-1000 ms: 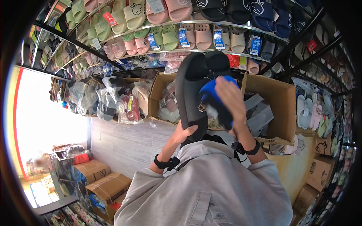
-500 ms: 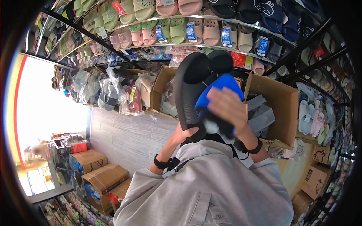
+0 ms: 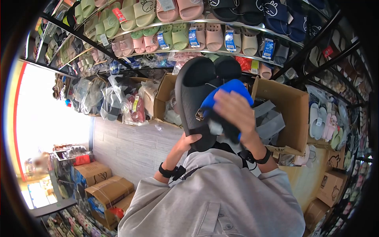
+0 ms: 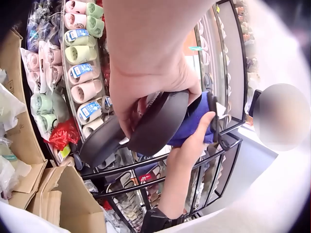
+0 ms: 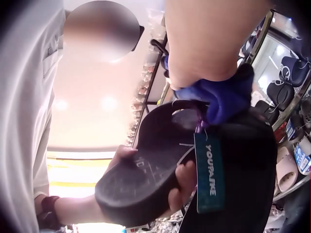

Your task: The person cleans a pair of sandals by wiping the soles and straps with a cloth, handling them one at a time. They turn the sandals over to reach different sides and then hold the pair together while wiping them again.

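A pair of black slides [image 3: 192, 94] is held upright by my left hand [image 3: 190, 140], its thumb over the heel end. In the left wrist view the left hand [image 4: 148, 73] has its fingers curled round the slides [image 4: 158, 126]. My right hand [image 3: 236, 114], blurred, holds a blue and black cloth-like item [image 3: 239, 90] against the slides' right side. A teal tag [image 5: 210, 172] hangs by the slides in the right wrist view, where the blue item [image 5: 226, 99] lies bunched under the right hand [image 5: 209, 53].
Shelves of slippers [image 3: 179, 37] rise in front. Open cardboard boxes [image 3: 293, 114] and bagged footwear [image 3: 111, 98] stand below them. More cartons [image 3: 108, 189] are at the lower left, beside the grey floor [image 3: 126, 139].
The slides have shifted slightly left in the head view and show more of their footbed. My right hand has moved over them with the blue item, which has swung and changed shape.
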Demonstrator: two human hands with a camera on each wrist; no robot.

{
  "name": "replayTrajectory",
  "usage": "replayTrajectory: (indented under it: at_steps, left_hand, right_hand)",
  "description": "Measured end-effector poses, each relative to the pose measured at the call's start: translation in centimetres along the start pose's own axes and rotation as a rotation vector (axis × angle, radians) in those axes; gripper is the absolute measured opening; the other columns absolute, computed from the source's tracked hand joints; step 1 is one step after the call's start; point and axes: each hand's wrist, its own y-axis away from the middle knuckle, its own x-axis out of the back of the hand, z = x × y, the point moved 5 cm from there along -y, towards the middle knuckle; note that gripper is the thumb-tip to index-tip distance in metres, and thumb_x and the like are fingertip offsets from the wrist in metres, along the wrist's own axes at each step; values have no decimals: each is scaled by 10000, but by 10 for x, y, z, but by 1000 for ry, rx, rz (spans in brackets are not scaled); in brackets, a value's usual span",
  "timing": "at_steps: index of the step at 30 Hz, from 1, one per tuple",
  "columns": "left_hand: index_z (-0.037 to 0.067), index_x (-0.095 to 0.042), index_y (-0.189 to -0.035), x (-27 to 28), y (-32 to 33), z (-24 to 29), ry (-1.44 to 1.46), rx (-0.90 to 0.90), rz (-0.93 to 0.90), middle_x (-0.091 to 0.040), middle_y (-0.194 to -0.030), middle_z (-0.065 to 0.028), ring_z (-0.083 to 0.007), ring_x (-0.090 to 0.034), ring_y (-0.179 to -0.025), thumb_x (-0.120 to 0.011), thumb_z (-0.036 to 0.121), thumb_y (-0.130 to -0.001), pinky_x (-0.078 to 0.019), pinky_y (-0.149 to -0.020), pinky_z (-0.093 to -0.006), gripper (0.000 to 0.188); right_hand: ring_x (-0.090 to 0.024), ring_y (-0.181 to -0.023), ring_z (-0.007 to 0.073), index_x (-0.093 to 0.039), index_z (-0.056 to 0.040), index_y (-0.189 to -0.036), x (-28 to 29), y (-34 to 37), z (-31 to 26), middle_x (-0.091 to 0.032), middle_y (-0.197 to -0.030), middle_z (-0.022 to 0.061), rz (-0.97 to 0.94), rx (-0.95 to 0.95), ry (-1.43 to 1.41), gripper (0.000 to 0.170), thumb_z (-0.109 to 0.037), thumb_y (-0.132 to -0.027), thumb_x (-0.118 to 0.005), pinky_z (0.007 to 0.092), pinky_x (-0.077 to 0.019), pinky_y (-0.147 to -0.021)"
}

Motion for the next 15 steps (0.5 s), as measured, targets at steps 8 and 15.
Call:
replayTrajectory:
  at_steps: [8, 15]
  left_hand:
    - [-48, -510, -1509, -36, -15, 33, -82, 12, -13, -634, -1438, -184, -293, -639, -1317, -734, 362, -853, -492, -1137, -420, 806]
    - [-38, -542, -1496, 11, -19, 13, -233, 29, 200, -632, -1449, -153, -248, -621, -1324, -683, 384, -890, -484, -1136, -404, 752]
  right_hand:
    - [-617, -1387, 321, -704, -59, -1392, 4, 4, -1, -680, -1444, 154, 49, -204, 42, 545, -175, -867, -794, 482, -443, -1173]
    - [-630, -1366, 283, -707, -87, -1389, -2, 15, -22, -682, -1438, 109, -186, -48, -152, 490, -194, -911, -736, 447, -485, -1148]
